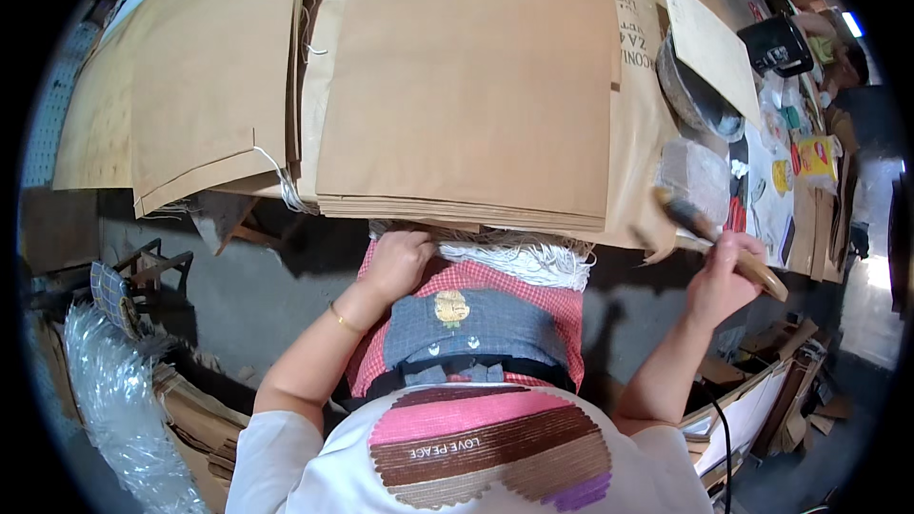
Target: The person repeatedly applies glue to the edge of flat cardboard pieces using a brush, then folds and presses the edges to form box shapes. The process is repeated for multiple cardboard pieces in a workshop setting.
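Note:
My right hand (723, 282) is closed around the wooden handle of a brush (760, 276), held up past the table's near edge on the right. The brush's dark head points to the upper left. My left hand (400, 263) is closed, with its fingers curled, at the near edge below a stack of brown paper sheets (466, 86). Whatever its fingers hold is hidden. Beside it, a bundle of white strings (524, 265) lies across my lap over a red checked apron (562, 309).
Another brown paper stack (214, 67) lies to the left, with white string at its corner. At the right stand a dark basin (684, 95) under a pale board (709, 43), a clear plastic tub (693, 176) and a yellow packet (817, 158). Clear plastic strips (119, 409) hang low left.

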`<state>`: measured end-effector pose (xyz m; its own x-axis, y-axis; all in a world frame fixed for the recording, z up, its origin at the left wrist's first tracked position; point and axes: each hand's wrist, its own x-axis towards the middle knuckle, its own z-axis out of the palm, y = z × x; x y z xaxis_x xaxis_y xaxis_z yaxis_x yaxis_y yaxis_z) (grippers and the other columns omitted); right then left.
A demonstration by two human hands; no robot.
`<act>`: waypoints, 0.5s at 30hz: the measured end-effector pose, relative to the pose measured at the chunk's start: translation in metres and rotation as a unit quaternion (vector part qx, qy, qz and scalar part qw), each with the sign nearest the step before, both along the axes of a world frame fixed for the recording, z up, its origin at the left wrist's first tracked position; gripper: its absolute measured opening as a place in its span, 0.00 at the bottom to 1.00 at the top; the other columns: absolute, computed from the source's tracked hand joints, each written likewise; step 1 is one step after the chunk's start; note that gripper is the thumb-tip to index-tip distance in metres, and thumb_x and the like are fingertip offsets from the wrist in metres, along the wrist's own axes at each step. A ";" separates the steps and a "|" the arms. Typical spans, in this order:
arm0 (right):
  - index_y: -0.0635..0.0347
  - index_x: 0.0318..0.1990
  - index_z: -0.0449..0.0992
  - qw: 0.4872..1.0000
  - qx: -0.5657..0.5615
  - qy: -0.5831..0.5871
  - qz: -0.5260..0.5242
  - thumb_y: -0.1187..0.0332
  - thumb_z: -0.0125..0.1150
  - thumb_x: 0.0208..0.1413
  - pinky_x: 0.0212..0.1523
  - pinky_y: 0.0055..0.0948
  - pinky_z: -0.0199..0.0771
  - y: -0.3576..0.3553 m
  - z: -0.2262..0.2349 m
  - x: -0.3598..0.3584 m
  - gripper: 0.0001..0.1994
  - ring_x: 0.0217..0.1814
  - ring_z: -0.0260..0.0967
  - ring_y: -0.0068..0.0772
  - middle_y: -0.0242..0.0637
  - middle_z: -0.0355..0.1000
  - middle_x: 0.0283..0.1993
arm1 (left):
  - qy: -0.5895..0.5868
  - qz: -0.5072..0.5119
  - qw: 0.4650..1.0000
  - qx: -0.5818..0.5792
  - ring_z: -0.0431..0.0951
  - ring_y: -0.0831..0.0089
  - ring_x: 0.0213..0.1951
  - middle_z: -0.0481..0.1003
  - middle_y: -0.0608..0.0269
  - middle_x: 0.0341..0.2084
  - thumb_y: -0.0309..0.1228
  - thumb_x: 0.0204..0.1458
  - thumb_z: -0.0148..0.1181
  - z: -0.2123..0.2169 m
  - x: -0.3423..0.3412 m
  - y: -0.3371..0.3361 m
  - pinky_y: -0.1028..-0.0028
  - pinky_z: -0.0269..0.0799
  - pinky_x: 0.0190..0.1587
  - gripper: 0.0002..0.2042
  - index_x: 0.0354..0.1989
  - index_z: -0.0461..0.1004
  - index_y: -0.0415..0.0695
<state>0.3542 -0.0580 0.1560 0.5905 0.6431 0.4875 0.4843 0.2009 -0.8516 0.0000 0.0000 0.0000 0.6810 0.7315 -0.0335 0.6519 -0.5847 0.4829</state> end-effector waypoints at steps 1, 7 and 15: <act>0.66 0.33 0.73 1.000 -0.004 0.002 0.005 0.76 0.58 0.54 0.33 0.21 0.68 0.005 0.003 -0.006 0.03 0.29 0.67 0.24 0.37 0.72 0.31 | -0.052 0.006 0.998 0.037 0.73 0.58 0.31 0.72 0.57 0.25 0.26 0.39 0.62 0.011 -0.005 -0.006 0.64 0.69 0.34 0.04 0.24 0.74 0.43; 0.66 0.35 0.79 0.960 -0.136 0.086 0.229 0.77 0.61 0.53 0.37 0.23 0.71 0.054 0.002 -0.125 0.04 0.35 0.71 0.23 0.36 0.75 0.33 | -0.043 0.099 0.993 0.053 0.72 0.59 0.31 0.70 0.56 0.24 0.24 0.42 0.57 0.044 -0.037 -0.021 0.64 0.68 0.35 0.03 0.22 0.70 0.39; 0.66 0.32 0.79 0.917 -0.207 0.118 0.319 0.73 0.64 0.53 0.32 0.20 0.70 0.102 0.000 -0.200 0.05 0.31 0.70 0.18 0.32 0.74 0.30 | 0.013 0.140 0.965 0.223 0.69 0.61 0.39 0.71 0.52 0.43 0.27 0.42 0.53 0.092 -0.051 -0.014 0.67 0.66 0.42 0.07 0.30 0.71 0.38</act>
<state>0.1545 0.0439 0.1559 0.0865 0.9958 0.0301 0.1730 0.0148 -0.9848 -0.0513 -0.0136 0.0915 0.4574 0.8325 0.3126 0.8234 -0.5293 0.2048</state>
